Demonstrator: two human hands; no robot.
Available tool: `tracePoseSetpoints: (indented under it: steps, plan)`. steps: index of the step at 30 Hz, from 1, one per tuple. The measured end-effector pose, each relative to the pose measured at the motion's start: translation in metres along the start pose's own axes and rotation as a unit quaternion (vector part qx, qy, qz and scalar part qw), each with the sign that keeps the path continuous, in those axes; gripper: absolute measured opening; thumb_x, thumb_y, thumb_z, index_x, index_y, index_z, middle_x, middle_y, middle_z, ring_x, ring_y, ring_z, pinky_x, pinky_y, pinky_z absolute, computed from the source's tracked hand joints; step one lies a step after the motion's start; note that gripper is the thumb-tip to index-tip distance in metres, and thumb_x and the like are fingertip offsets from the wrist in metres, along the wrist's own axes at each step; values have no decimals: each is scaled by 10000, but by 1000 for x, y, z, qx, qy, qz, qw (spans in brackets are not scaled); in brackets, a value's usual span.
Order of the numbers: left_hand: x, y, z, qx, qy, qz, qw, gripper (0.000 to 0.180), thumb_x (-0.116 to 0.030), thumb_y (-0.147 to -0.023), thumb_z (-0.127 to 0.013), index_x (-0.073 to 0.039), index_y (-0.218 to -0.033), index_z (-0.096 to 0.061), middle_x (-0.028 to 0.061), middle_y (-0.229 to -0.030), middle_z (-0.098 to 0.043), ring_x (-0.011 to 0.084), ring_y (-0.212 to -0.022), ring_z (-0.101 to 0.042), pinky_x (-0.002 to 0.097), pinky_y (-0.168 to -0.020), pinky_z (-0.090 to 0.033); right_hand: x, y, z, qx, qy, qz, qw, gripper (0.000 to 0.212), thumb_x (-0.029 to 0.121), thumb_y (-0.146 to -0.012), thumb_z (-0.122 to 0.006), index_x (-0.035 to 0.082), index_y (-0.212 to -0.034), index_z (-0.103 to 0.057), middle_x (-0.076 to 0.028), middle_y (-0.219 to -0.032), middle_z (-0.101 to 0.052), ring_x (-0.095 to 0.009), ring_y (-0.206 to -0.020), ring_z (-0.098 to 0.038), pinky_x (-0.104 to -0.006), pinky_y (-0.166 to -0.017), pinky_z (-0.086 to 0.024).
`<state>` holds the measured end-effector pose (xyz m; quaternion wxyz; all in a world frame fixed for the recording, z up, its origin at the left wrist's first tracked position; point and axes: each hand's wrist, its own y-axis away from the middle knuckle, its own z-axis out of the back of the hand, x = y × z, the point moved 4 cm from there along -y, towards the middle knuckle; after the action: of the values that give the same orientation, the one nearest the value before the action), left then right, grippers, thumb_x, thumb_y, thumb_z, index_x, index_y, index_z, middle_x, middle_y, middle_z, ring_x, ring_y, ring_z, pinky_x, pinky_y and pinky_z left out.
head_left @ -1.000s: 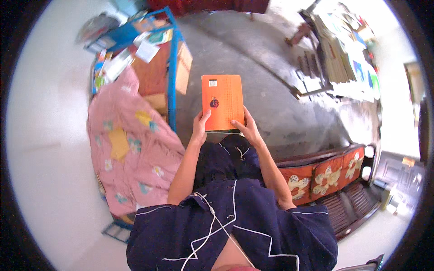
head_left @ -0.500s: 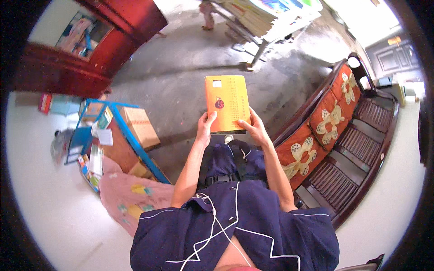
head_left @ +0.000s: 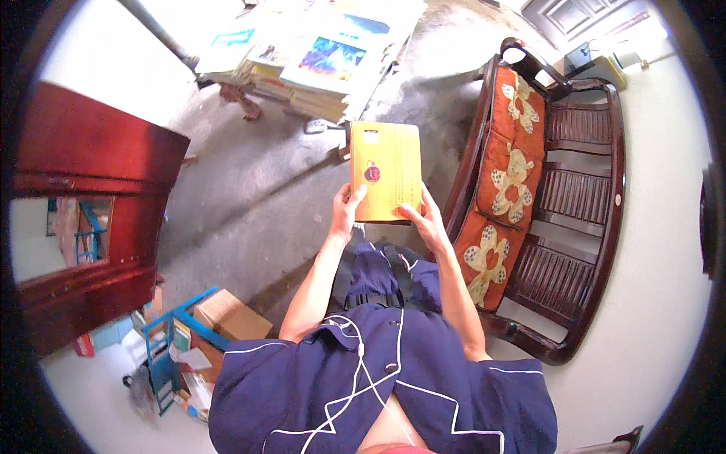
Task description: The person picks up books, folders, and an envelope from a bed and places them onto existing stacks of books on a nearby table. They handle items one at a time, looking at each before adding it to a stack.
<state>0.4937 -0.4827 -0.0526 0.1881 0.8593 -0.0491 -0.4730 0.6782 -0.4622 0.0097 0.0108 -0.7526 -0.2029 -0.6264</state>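
Observation:
A yellow-orange book (head_left: 389,163) with a dark round emblem and a small white label on its cover is held out in front of me, its cover facing up. My left hand (head_left: 347,209) grips its lower left edge, thumb on the cover and the other fingers underneath. On the lower right edge, my right hand (head_left: 425,218) holds it the same way, thumb laid across the corner. The fingers beneath the book are hidden. Dark edges show along its left side and bottom.
Ahead stands a table with stacks of papers (head_left: 321,68). A dark wooden bench (head_left: 571,204) with orange flowered cushions (head_left: 510,189) is on my right. To the left are a red wooden door-like panel (head_left: 113,159), a blue metal frame (head_left: 162,356) and a cardboard box (head_left: 231,314).
My view has swung to the right and I have moved toward the paper-laden table, which now appears nearer and further left. Both hands keep the same hold on the book.

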Motion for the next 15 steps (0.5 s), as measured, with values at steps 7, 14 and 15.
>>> tracePoseSetpoints:
  steps: [7,14,15]
  plan:
    - [-24,-84,-34,19,9,11,1000,408,-264,-900,-630,2,-1195,-539,64,-1100,-629,146,-968,-614,292,-870,-488,36,-60,14,-88,12,31,996,648,-21,-893,-586,20,-1461,-277,-103,-1382,-476,-172,-1242,-481,-324,-1030,-407]
    - [-19,-159,-98,76,-34,63,995,455,-232,-876,-653,19,-1231,-518,87,-1165,-604,162,-1055,-584,292,-915,-467,44,-107,93,-141,-51,3,989,610,76,-884,-644,21,-1423,-364,-71,-1340,-517,-150,-1218,-490,-310,-1038,-378]
    - [-18,-172,-111,87,-49,56,993,467,-230,-875,-654,22,-1241,-511,91,-1172,-602,166,-1060,-584,291,-924,-463,46,-116,109,-157,-36,9,987,607,82,-881,-650,22,-1417,-373,-73,-1337,-519,-154,-1213,-496,-309,-1034,-382]
